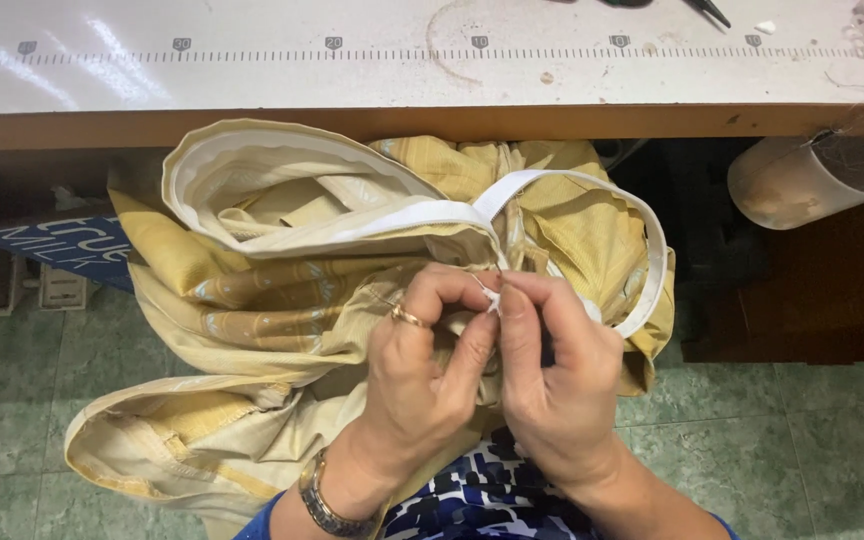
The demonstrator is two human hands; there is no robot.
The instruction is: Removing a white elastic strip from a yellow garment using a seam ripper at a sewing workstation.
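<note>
Both hands' [422, 365] [552, 370] grip pinches white trim [493, 298] atop the yellow fabric [252, 290].

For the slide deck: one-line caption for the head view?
Left hand and right hand pinch white trim on yellow fabric below a ruled table edge.

Looks like a small sewing workshop: a worn white desk [252, 85] with a measuring scale along its edge, scissors [697, 8] up top, bunched yellow fabric [282, 300], green tiled floor [802, 450].

both hands [492, 350] pinching yellow fabric [252, 290], white band [382, 222]
</note>
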